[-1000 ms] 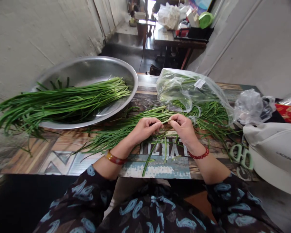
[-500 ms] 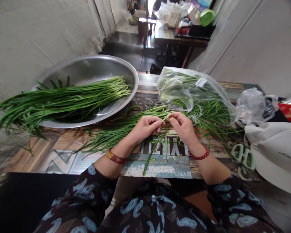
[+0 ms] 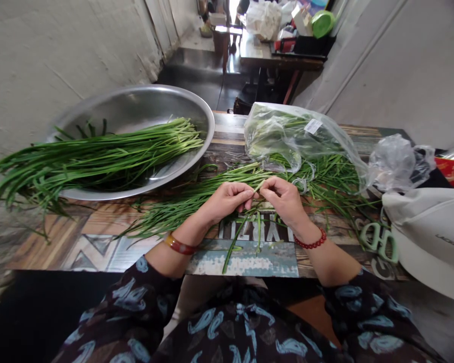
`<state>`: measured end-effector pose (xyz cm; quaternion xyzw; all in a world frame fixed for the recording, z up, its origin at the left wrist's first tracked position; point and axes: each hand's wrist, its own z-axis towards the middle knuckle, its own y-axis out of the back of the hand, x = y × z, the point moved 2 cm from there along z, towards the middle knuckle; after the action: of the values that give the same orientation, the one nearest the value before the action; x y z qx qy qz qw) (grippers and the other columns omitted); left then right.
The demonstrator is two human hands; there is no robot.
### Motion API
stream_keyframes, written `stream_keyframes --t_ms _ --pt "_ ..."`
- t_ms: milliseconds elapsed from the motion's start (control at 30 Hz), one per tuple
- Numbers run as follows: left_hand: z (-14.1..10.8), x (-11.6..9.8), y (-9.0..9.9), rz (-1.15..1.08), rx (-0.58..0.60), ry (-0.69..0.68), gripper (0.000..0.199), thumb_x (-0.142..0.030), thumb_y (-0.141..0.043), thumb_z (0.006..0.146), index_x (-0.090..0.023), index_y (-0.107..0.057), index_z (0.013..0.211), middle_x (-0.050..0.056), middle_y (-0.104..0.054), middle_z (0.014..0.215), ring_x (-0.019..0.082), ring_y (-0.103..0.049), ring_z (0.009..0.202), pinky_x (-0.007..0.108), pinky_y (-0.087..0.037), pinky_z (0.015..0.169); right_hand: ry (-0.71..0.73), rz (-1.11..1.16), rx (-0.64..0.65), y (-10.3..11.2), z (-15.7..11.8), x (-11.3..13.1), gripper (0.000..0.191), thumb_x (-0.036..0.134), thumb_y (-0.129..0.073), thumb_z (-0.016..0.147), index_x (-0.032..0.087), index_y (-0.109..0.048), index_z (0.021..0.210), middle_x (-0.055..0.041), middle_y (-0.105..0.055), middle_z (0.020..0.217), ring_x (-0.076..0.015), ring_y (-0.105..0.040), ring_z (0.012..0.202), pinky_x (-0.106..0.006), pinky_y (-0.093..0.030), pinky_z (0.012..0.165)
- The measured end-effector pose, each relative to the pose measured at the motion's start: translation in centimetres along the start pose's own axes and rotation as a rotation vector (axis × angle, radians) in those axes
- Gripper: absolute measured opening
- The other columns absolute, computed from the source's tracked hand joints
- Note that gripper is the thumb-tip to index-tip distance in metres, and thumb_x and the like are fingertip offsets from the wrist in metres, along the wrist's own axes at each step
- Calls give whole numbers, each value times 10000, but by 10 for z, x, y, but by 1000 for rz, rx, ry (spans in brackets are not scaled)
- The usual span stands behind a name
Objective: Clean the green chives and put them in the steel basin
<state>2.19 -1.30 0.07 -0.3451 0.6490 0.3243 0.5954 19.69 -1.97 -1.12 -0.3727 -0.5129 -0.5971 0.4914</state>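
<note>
My left hand (image 3: 230,197) pinches the pale stem ends of some garlic chives at the middle of the table. My right hand (image 3: 283,197) closes thumb and finger on the same stem tips, almost touching the left fingertips; the exact stalks are partly hidden. Beneath and behind both hands lies a loose pile of garlic chives (image 3: 174,206), leaves pointing left. Torn leaf scraps (image 3: 232,247) are strewn on the table in front of my hands. A bundle of trimmed-looking chives (image 3: 136,154) rests in a steel basin (image 3: 208,136), its leaves hanging over the left rim.
Behind my right hand, a clear plastic bag (image 3: 336,138) covers more greens. Farther right are a crumpled plastic bag (image 3: 391,164), green-handled scissors (image 3: 389,246) and a white cap (image 3: 431,232). A second table (image 3: 265,54) with bags stands beyond. Walls flank both sides.
My right hand has shifted slightly left, its fingertips now closer to the left ones at the stem ends. The view has moved a little; the pile and basin stay put.
</note>
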Motion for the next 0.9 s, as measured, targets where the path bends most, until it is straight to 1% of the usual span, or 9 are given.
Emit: stream_keyframes --t_ms 100,200,333,467,567,667,800,900 --pt "0 0 0 7 -17 1 366 -464 -606 856 -105 -672 833 -18 -574 596 58 -455 499 180 -341 484 -37 123 -19 0 1 -2 79 259 -614 817 194 -647 786 17 -618 735 -114 -543 665 -246 -442 642" --pt "1 1 0 40 -35 -7 351 -445 -603 858 -103 -666 811 -18 -569 586 57 -444 493 182 -329 481 -47 189 -9 1 2 -7 158 353 -664 827 203 -675 872 4 -655 791 -124 -570 692 -253 -464 653" --pt "1 3 0 75 -43 -12 341 -432 -596 857 -105 -658 786 -10 -576 588 60 -440 492 185 -325 478 -25 112 -27 2 1 -12 213 414 -693 823 201 -696 832 -7 -683 769 -137 -592 676 -271 -480 656" --pt "1 2 0 44 -10 -9 358 -460 -606 847 -109 -657 797 -11 -581 594 60 -438 487 186 -325 473 70 2 -41 4 1 -9 197 403 -662 860 212 -709 853 -19 -710 823 -153 -623 737 -292 -487 718" --pt "0 1 0 18 23 9 374 -483 -621 836 -114 -655 791 -14 -582 595 57 -433 479 185 -312 462 113 33 -23 3 0 -7 171 381 -637 884 223 -702 870 -18 -709 867 -158 -633 791 -295 -487 753" --pt "0 -1 -1 -11 42 25 382 -492 -635 826 -116 -644 758 -15 -574 587 58 -438 481 186 -313 464 65 137 9 1 -1 -7 169 385 -636 885 223 -681 861 -8 -682 831 -152 -619 764 -286 -490 729" --pt "0 -2 -2 -26 57 35 390 -503 -639 824 -115 -651 783 -17 -566 591 61 -432 489 193 -319 473 17 132 14 -1 -2 -5 183 391 -626 890 216 -636 834 13 -601 750 -128 -545 692 -264 -451 679" --pt "-1 -3 -2 -38 81 32 397 -510 -631 833 -114 -650 811 -24 -541 585 64 -412 497 201 -301 480 -52 275 114 -5 -2 -3 196 399 -600 899 215 -596 833 19 -557 743 -126 -522 691 -262 -441 678"
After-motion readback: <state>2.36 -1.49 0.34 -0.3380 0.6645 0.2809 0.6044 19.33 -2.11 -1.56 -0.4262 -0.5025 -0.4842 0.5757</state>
